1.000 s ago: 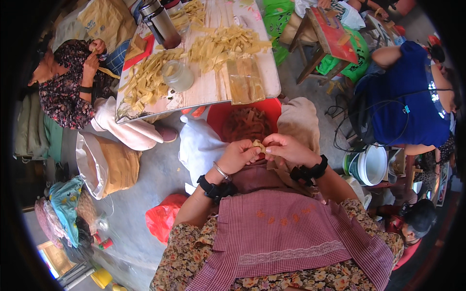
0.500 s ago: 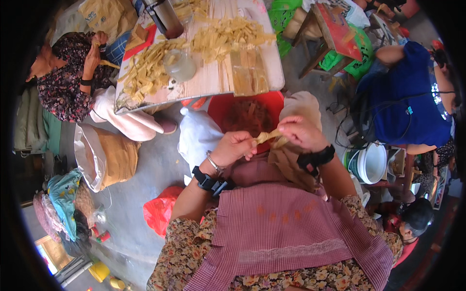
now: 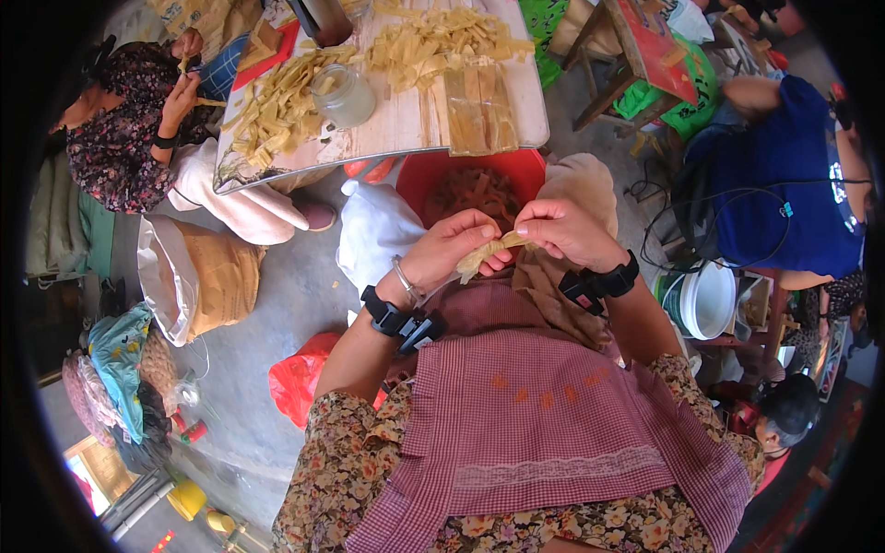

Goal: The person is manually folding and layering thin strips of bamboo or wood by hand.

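Observation:
Above my lap, a soft pale-yellow strip point(image 3: 476, 259) is twisted or knotted between my hands. My left hand point(image 3: 447, 247) pinches it with thumb and fingers, and a frayed end sticks out below that thumb. Close beside it, my right hand point(image 3: 573, 235) grips the other end between thumb and fingertips. Just beyond my hands a red bucket point(image 3: 532, 175) holds reddish-brown pieces. On the table point(image 3: 406, 124) lie two heaps of similar strips, one at left point(image 3: 277, 115) and one at right point(image 3: 433, 46). A glass jar point(image 3: 343, 97) with cloudy contents stands between them.
A flat clear-wrapped packet point(image 3: 481, 111) lies on the table's near edge. At left sit a person point(image 3: 120, 175) handling a strip and an open paper sack point(image 3: 221, 276). A red plastic bag point(image 3: 304, 387) lies near my left arm. To the right are a white bucket point(image 3: 712, 304) and a person in blue point(image 3: 756, 184).
My hands have come closer together. The strip was drawn out between them with a knot in its middle; now its frayed end shows below my left thumb. The view has shifted slightly.

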Available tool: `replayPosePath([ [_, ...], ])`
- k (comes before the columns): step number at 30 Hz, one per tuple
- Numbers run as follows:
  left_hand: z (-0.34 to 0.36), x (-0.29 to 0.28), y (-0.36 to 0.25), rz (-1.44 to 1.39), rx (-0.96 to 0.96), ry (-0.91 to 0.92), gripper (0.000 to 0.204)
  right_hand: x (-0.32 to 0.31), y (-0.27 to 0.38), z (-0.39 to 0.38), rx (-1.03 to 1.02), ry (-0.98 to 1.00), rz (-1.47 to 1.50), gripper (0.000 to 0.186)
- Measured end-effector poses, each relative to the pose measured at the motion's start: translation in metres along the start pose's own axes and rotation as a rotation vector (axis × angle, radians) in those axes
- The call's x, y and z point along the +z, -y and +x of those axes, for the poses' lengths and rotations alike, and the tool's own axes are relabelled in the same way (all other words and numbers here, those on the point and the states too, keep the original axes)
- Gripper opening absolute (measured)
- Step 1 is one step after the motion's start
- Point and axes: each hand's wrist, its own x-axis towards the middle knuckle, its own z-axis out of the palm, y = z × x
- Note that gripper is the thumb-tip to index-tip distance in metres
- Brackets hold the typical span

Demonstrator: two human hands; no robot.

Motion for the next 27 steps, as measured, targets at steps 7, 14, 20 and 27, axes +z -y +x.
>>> replayPosePath([
  [7, -0.005, -0.002, 0.0, 0.24, 0.046, 0.099, 0.021, -0.003, -0.008, 0.002, -0.041, -0.051, -0.149, 0.014],
  [14, -0.002, -0.001, 0.011, 0.364, 0.074, -0.094, 0.026, -0.003, -0.015, 0.002, -0.052, -0.188, -0.126, 0.016],
  [20, 0.0, -0.009, 0.018, 0.378, 0.16, -0.241, 0.023, -0.012, -0.019, -0.004, -0.068, -0.264, -0.069, 0.016],
  [27, 0.0, -0.01, 0.016, 0.279, 0.294, -0.321, 0.015, -0.011, -0.022, -0.008, -0.101, -0.258, 0.086, 0.015],
])
